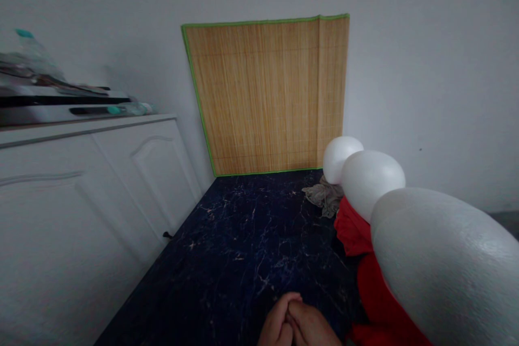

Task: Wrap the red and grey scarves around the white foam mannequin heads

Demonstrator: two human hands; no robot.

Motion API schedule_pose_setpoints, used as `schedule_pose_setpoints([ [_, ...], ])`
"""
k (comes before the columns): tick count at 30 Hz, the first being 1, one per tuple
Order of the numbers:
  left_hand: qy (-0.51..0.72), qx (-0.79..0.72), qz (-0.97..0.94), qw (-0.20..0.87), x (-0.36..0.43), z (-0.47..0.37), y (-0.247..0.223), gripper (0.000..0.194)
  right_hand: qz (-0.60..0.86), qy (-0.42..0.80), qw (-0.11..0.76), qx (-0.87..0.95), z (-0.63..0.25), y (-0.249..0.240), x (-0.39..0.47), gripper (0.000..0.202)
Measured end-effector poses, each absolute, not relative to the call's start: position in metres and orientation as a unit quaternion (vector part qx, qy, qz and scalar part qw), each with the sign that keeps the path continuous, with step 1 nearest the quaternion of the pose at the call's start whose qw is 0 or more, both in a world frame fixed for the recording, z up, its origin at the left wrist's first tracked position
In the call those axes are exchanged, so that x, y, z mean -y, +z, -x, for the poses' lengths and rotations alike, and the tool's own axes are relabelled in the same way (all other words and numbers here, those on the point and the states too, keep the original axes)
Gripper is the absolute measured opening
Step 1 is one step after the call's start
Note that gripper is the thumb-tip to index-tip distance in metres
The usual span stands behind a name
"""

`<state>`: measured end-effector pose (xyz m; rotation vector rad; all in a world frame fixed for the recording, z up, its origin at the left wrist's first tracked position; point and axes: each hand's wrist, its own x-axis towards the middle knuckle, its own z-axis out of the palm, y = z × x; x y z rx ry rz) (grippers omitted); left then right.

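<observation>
At the bottom middle, my left hand (277,322) and my right hand (312,325) are clasped together, fingers curled in against each other. Both are closed, and no object shows in them; the frame's lower edge cuts them off. Beneath and ahead of them spreads a dark blue marbled tabletop (243,248). To the right of my hands stand three large smooth white rounded forms in a row: a near one (446,265), a middle one (373,181) and a far one (340,157). Red cloth (352,230) lies below the nearer ones, and a crumpled grey-brown cloth (324,194) sits by the far one.
A bamboo mat (267,97) with green edging stands against the white wall (421,75). Along the left runs a white cabinet (117,194) with a small black knob (167,235). On its top lie a clear bottle (38,54) with a teal cap and blurred clutter.
</observation>
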<state>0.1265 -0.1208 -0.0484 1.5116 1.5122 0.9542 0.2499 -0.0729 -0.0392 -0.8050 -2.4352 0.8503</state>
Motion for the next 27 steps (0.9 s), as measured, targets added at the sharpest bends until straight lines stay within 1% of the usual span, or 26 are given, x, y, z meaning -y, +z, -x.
schedule_pose_setpoints([
  [6, 0.402, -0.59, -0.588, 0.38, 0.12, -0.128, -0.048, 0.056, 0.314, 0.312, 0.187, 0.877, -0.249, -0.037, 0.072, 0.018],
  [9, 0.404, -0.58, -0.592, 0.387, 0.121, -0.127, -0.047, 0.054, 0.304, 0.318, 0.188, 0.878, -0.249, -0.039, 0.071, 0.019],
  [15, 0.418, -0.582, -0.596, 0.361, 0.123, -0.127, -0.053, 0.055, 0.304, 0.328, 0.197, 0.873, -0.249, -0.044, 0.073, 0.019],
  [24, 0.431, -0.596, -0.575, 0.359, 0.124, -0.132, -0.049, 0.053, 0.314, 0.328, 0.185, 0.871, -0.25, -0.032, 0.074, 0.018],
  [27, 0.428, -0.602, -0.57, 0.36, 0.124, -0.133, -0.047, 0.053, 0.302, 0.318, 0.199, 0.877, -0.25, -0.033, 0.074, 0.018],
])
